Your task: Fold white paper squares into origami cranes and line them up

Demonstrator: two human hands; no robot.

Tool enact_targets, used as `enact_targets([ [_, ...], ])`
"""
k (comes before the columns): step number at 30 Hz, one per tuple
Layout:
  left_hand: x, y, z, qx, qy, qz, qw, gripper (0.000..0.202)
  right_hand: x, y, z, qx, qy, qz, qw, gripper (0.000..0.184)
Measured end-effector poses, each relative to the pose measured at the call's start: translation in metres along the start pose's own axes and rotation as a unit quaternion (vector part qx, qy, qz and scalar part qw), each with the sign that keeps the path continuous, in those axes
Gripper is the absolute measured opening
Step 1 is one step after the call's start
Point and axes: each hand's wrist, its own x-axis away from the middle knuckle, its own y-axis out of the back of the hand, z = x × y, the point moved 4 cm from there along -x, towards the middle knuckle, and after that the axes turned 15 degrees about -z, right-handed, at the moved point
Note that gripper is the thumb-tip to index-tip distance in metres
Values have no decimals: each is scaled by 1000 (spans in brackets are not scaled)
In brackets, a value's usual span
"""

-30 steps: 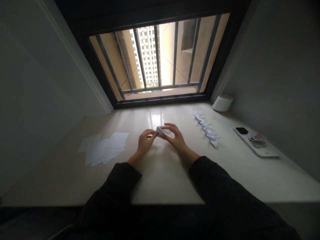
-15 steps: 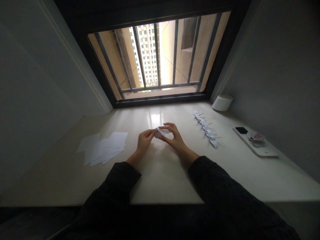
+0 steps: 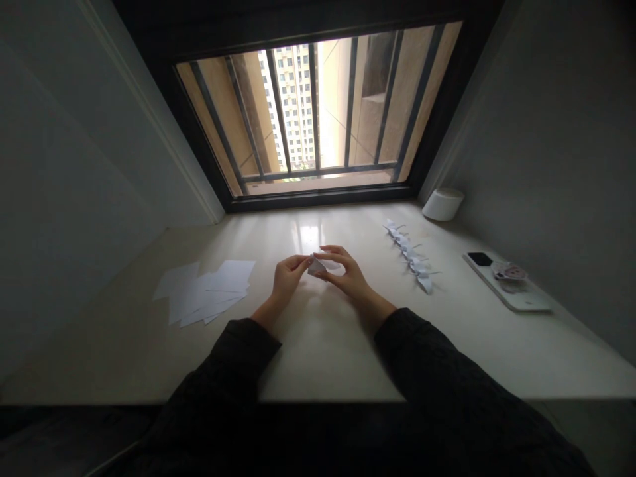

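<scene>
Both the left hand (image 3: pixel 287 278) and the right hand (image 3: pixel 352 274) are closed on one folded paper (image 3: pixel 317 267), held between them over the worktop (image 3: pixel 318 358); whether it is rested there cannot be told. From the left hand it lies toward two o'clock, from the right between nine and ten, and neither is nearer, as it is touched by both. Its nine-o'clock end is pinched by the left; the rest is gripped by the right and partly hidden. Its long axis seems to be laid from nine to three o'clock, though which way it points cannot be made out. Toward three, a row of folded pieces (image 3: pixel 409 254) is lined up from eleven to five.
</scene>
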Motion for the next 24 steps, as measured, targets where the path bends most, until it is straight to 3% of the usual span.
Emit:
enact_targets([
  [6, -2, 0, 5, 16, 17, 16, 1000, 27, 1, -1, 3, -4, 13, 18, 1000, 48],
  [16, -2, 0, 10, 41, 36, 9, 998, 32, 2, -5, 3, -40, -25, 45, 998, 46],
  [24, -2, 1, 5, 69, 77, -32, 994, 30, 1, -3, -14, -29, -116, 1, 993, 25],
])
